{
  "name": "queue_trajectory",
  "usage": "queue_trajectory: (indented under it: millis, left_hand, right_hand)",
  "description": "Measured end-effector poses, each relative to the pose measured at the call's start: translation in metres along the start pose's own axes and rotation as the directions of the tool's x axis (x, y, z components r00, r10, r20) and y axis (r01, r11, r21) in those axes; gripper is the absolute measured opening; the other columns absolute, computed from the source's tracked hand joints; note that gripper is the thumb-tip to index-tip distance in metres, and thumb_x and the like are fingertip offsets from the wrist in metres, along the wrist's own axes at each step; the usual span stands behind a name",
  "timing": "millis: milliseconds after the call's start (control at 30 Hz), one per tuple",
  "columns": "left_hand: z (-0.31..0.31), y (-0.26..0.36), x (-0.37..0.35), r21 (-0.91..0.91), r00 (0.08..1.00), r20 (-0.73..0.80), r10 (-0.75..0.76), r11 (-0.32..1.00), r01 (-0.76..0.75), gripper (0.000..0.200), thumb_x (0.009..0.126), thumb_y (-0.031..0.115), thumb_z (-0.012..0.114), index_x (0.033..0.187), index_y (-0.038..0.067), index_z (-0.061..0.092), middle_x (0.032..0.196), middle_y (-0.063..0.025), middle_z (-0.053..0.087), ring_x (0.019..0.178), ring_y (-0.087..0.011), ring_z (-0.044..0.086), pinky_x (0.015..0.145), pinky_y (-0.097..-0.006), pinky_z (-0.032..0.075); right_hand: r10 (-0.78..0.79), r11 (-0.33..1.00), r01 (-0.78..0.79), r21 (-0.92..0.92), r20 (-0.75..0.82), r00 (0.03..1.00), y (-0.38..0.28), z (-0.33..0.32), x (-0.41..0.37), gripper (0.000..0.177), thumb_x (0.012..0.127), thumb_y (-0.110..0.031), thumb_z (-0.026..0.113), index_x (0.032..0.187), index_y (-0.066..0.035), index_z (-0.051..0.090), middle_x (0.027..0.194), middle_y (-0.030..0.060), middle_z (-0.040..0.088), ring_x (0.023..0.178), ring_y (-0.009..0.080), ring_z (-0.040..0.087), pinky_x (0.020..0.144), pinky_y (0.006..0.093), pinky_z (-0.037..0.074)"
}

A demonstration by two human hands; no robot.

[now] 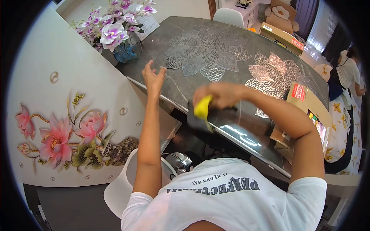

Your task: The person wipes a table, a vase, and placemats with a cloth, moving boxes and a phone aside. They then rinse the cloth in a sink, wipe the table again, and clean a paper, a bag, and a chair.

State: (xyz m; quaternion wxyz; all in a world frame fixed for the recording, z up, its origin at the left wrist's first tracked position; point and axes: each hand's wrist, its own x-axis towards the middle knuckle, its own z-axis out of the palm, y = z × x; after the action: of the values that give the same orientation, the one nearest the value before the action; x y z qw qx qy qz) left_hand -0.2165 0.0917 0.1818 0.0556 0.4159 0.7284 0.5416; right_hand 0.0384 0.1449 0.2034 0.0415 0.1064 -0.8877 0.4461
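Observation:
My right hand (221, 95), smeared by motion, is closed on a yellow and dark grey cloth (202, 107) at the front edge of the grey marbled table (154, 42). The cloth's dark part hangs over the edge and is blurred. My left hand (154, 79) is raised by the table's left edge, its fingers bent and apart, with nothing visible in them. Close to it stands a blue glass vase (126, 52) of purple and white flowers (113, 32). Beyond both hands lies a silver leaf-patterned placemat (206, 48).
A second, shinier leaf placemat (275, 75) lies to the right, beside a cardboard box (300, 102) with a red label. Another box (281, 38) is at the far edge. White chairs (228, 16) stand around, and a person (348, 73) is at the right.

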Motion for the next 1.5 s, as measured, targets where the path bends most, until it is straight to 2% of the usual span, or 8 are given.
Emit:
queue_trajectory:
  millis: [200,467,567,633,733,900,1100,1500]
  left_hand:
    - [-0.013,0.024,-0.061,-0.272,0.999,0.007,0.044,0.961,-0.04,0.053,0.075,0.006,0.068,0.124,0.003,0.047,0.129,-0.0152,0.04,0.113,-0.0242,0.045,0.087,-0.0353,0.046]
    - [-0.019,0.057,-0.137,-0.466,0.994,-0.053,0.097,0.878,-0.11,0.043,0.08,-0.002,0.06,0.12,0.002,0.047,0.129,-0.0131,0.033,0.113,-0.0233,0.044,0.087,-0.032,0.049]
    - [-0.017,0.071,-0.161,-0.506,0.995,-0.07,0.065,0.858,-0.092,0.044,0.081,0.0,0.059,0.122,0.0,0.044,0.123,-0.013,0.044,0.112,-0.0213,0.044,0.087,-0.0313,0.047]
    - [-0.006,0.079,-0.176,-0.549,0.992,-0.113,0.05,0.83,-0.104,0.044,0.082,0.0,0.059,0.123,0.0,0.043,0.121,-0.013,0.045,0.112,-0.0204,0.044,0.086,-0.0308,0.047]
    - [0.019,0.085,-0.21,-0.559,0.986,-0.162,0.031,0.821,-0.117,0.045,0.083,0.003,0.059,0.124,0.0,0.041,0.116,-0.0117,0.046,0.105,-0.019,0.048,0.082,-0.0294,0.048]
    - [0.071,0.126,-0.31,-0.596,0.778,0.602,-0.179,0.547,0.588,0.049,0.085,0.015,0.062,0.122,-0.002,0.035,0.108,-0.0128,0.049,0.086,-0.0253,0.062,0.075,-0.0352,0.053]
    - [0.094,0.174,-0.387,-0.147,0.327,0.917,-0.229,0.568,0.81,0.086,0.078,0.032,0.072,0.126,-0.015,0.019,0.095,-0.0211,0.053,0.083,-0.0243,0.064,0.069,-0.0275,0.054]
    - [0.117,0.21,-0.412,-0.262,0.516,0.847,-0.128,0.744,0.615,0.113,0.083,0.042,0.062,0.13,-0.007,-0.028,0.111,-0.0272,0.044,0.089,-0.022,0.06,0.062,-0.0258,0.054]
  right_hand:
    - [0.461,0.733,-0.581,-0.352,-0.37,0.806,0.033,-0.053,-0.06,0.045,0.074,-0.017,0.065,0.116,-0.009,0.051,0.114,0.0158,0.044,0.104,0.0313,0.046,0.091,0.0404,0.038]
    - [0.291,0.693,-0.321,-0.646,-0.156,0.944,-0.024,0.093,-0.032,0.054,0.068,0.0,0.058,0.12,-0.001,0.046,0.117,0.0172,0.038,0.102,0.0337,0.041,0.083,0.0406,0.04]
    - [0.255,0.755,-0.27,-0.597,-0.112,0.96,-0.037,0.095,-0.046,0.053,0.07,0.0,0.059,0.122,-0.004,0.048,0.114,0.016,0.04,0.103,0.0327,0.044,0.086,0.0407,0.04]
    - [0.174,0.984,-0.174,-0.024,0.01,0.985,-0.045,0.068,-0.065,0.049,0.076,-0.004,0.06,0.123,-0.008,0.05,0.11,0.0151,0.046,0.105,0.0307,0.047,0.09,0.0384,0.039]
    - [0.071,0.969,-0.141,-0.205,-0.316,0.946,-0.102,0.019,-0.117,0.045,0.08,-0.012,0.063,0.123,-0.012,0.051,0.11,0.0134,0.052,0.106,0.0273,0.049,0.095,0.0332,0.037]
    - [0.231,0.923,-0.382,0.052,-0.868,0.44,-0.146,-0.044,-0.261,0.054,0.082,-0.029,0.064,0.124,0.0,0.047,0.106,0.0062,0.058,0.094,0.0126,0.055,0.083,0.0235,0.043]
    - [0.658,0.738,-0.197,0.646,-0.753,-0.002,-0.044,-0.053,-0.488,0.041,0.089,-0.031,0.056,0.117,0.0,0.054,0.108,0.0029,0.059,0.091,0.0103,0.058,0.079,0.0229,0.047]
    - [0.71,0.691,0.057,0.72,-0.692,0.127,-0.043,0.02,-0.503,0.037,0.088,-0.023,0.059,0.117,-0.001,0.052,0.105,0.0079,0.061,0.088,0.0139,0.063,0.072,0.0243,0.052]
